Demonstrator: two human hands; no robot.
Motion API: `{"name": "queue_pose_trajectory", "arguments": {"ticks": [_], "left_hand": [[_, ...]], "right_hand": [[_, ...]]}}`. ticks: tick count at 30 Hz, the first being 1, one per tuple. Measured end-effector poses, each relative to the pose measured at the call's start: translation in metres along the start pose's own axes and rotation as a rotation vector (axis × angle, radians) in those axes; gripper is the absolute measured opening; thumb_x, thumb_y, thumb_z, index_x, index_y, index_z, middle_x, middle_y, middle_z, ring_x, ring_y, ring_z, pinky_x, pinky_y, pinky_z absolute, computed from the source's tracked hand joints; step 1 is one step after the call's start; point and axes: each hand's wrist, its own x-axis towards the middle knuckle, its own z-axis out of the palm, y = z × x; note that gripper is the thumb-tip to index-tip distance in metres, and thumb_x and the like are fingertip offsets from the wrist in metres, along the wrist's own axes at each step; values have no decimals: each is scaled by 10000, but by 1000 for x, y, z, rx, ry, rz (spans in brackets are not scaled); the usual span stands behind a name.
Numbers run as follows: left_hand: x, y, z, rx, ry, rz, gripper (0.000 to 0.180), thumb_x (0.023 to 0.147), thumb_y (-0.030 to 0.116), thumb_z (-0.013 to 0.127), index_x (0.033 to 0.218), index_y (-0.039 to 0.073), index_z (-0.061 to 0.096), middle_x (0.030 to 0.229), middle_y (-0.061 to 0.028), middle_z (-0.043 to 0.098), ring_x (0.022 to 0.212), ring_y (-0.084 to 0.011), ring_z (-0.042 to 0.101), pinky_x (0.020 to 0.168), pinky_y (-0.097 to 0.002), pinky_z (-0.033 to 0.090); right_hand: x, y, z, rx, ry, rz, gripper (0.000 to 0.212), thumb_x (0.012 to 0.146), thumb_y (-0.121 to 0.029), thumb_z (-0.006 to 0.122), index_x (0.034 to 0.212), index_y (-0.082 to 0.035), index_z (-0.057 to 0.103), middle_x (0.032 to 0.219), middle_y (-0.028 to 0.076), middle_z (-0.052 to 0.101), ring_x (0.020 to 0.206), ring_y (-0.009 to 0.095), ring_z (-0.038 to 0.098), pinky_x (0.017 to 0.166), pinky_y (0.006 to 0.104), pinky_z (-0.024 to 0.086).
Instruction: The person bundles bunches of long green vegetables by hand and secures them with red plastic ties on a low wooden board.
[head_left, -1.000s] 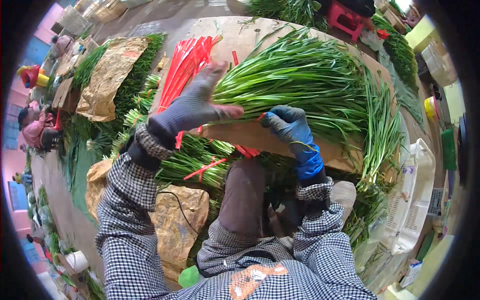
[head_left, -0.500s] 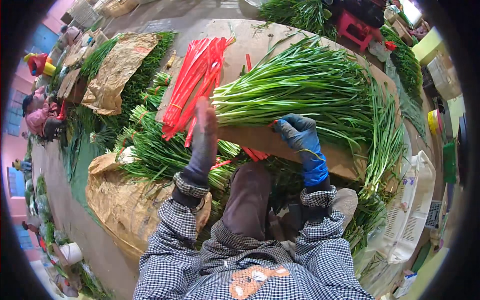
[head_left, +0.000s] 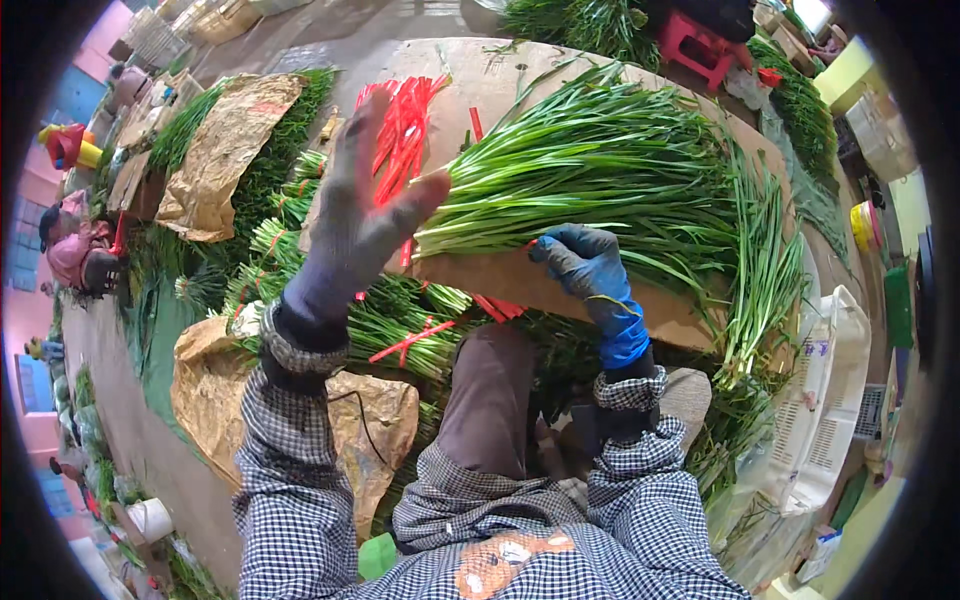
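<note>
A big heap of garlic chives (head_left: 600,170) lies on the brown board (head_left: 455,60), its pale stem ends to the left. My left hand (head_left: 365,205), in a grey-purple glove, is open, thumb spread from the fingers. It hovers over the red tie strips (head_left: 405,130), partly hiding them, its thumb by the stem ends. My right hand (head_left: 590,275), in a blue glove, is pinched closed at the heap's near edge. A bit of red strip shows at its fingertips; the rest of that strip is hidden.
Tied chive bundles (head_left: 400,335) lie left of my knee (head_left: 490,390), beside crumpled brown paper (head_left: 370,430). A white plastic crate (head_left: 825,400) stands on the right. A red stool (head_left: 695,50) is at the back right. A person in pink (head_left: 80,245) sits at far left.
My left hand has swung left and upward, opening away from the stem ends, and now covers part of the red strips. The right hand stays pinched in nearly the same place.
</note>
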Motion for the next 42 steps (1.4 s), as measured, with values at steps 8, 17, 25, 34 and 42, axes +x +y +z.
{"name": "queue_pose_trajectory", "arguments": {"ticks": [8, 17, 25, 34, 42], "left_hand": [[33, -30, 20, 52, -237, -17, 698, 805, 377, 624, 1292, -40, 347, 1285, -228, 414, 1234, -270, 372, 1021, -359, 292], [-75, -63, 23, -376, 110, -630, 425, 845, 71, 574, 1221, -42, 411, 950, -40, 556, 849, -84, 541, 743, -223, 457], [-68, -66, 50, -719, 223, -731, 399, 829, 45, 572, 1207, 5, 450, 811, 11, 545, 614, -38, 467, 524, -178, 391], [-69, -64, 27, -496, 97, -617, 413, 791, -18, 536, 1199, 20, 481, 769, 32, 518, 638, -36, 457, 569, -170, 387], [-127, -10, -79, -727, 461, -641, 511, 793, 43, 532, 1279, 0, 381, 798, 5, 525, 666, -61, 486, 761, -204, 469]], "right_hand": [[2, -12, -1, 0, -67, 6, 111, 800, -112, 613, 800, -6, 646, 644, 13, 585, 556, 72, 502, 522, 239, 420], [-5, 5, -4, -100, -45, -22, 166, 798, -150, 623, 804, 16, 635, 678, 81, 595, 632, 156, 544, 609, 297, 442], [-12, -3, 1, -11, -22, 4, 126, 791, -118, 636, 834, 0, 638, 678, 33, 596, 593, 101, 511, 565, 267, 435], [-12, 9, 0, -94, 26, 2, 141, 783, -133, 638, 788, 8, 633, 651, 52, 598, 599, 118, 534, 578, 267, 441], [-13, 12, -4, -135, -3, -18, 152, 785, -129, 623, 765, 22, 618, 643, 81, 596, 585, 147, 540, 572, 285, 440]]}}
